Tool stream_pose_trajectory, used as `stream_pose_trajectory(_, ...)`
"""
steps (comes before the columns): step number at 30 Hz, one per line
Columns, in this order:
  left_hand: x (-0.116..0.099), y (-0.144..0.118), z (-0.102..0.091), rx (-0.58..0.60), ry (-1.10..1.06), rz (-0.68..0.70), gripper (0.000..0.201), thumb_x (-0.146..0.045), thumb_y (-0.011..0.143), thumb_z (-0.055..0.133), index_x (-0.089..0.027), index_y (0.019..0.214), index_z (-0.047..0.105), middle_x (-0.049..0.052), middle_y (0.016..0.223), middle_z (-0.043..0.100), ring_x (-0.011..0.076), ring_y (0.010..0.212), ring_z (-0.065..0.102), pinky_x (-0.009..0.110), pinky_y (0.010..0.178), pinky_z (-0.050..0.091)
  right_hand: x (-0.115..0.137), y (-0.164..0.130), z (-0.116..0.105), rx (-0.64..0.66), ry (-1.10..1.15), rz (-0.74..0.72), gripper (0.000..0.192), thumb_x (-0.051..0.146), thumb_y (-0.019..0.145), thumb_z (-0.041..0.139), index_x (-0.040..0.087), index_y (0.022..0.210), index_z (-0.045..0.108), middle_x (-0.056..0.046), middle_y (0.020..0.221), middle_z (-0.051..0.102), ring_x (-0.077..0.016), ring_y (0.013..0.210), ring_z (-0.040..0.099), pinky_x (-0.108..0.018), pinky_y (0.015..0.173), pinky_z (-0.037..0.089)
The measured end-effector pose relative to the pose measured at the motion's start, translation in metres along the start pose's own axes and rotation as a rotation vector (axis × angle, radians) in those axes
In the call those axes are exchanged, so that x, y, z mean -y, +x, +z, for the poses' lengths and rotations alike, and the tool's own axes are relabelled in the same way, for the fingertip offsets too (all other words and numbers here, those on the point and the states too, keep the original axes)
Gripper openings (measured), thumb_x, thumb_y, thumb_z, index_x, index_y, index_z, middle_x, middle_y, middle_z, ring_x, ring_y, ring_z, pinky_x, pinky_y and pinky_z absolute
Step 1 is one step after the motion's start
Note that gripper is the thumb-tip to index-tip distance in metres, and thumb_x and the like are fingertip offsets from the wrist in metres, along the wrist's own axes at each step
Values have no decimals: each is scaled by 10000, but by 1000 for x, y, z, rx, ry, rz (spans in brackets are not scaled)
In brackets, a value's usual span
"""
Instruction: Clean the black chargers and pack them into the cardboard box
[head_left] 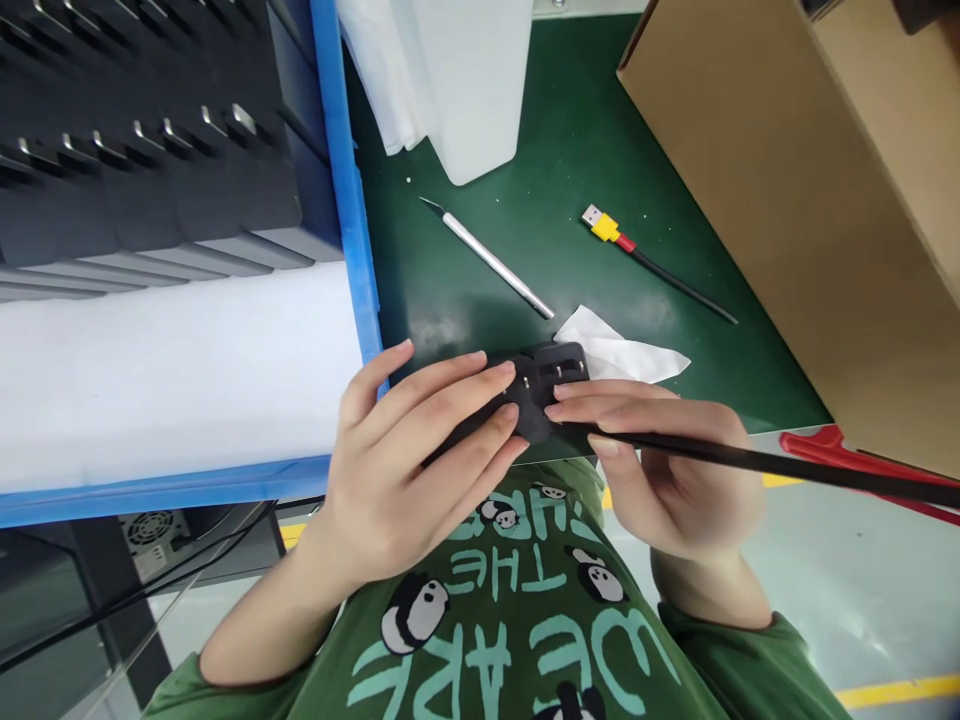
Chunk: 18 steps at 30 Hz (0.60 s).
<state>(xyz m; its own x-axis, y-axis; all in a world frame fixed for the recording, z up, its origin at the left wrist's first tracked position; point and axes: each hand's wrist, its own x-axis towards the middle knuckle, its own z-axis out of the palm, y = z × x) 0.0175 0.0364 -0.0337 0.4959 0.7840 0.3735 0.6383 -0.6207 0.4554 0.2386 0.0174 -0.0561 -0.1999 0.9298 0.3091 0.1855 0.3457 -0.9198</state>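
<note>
both hands clamp a black plug adapter (525,395) at the near edge of the green mat (570,150): left hand (405,470) wraps its body, right hand (667,460) pinches the pronged end beside a black cable (787,465). best to keep the left grip firm and fingertips off the prongs, so the adapter doesn't twist.

One black adapter (544,385), centre. One steel craft knife (491,262), 12 o'clock. One yellow-tipped USB cable (652,262), 1 o'clock. One cardboard box (817,190), 2 o'clock. One white paper scrap (626,350). One blue tray (352,230), 10 o'clock. Two hands: left hand (405,460), right hand (667,470).
</note>
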Motion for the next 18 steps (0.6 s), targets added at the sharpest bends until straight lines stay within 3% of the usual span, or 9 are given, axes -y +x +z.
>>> stream_pose_trajectory(9, 0, 0, 1, 2, -21, 1, 169, -118, 822, 767, -206, 950, 698, 61, 1103, 771, 249, 1068, 726, 477, 1041, 497, 2, 1, -1, 52, -57, -6, 409, 5, 815, 642, 226, 1159, 637, -37, 1037, 772, -236, 1060, 726, -400, 882, 638)
stream_pose_trajectory(18, 3, -2, 2, -19, -47, 21, 175, -99, 790, 790, -170, 932, 715, 90, 1097, 769, 271, 1061, 726, 482, 1028, 492, 5, 1, 0, 20, -71, 3, 422, -29, 791, 642, 209, 1140, 643, -35, 1041, 772, -233, 1054, 730, -384, 893, 634)
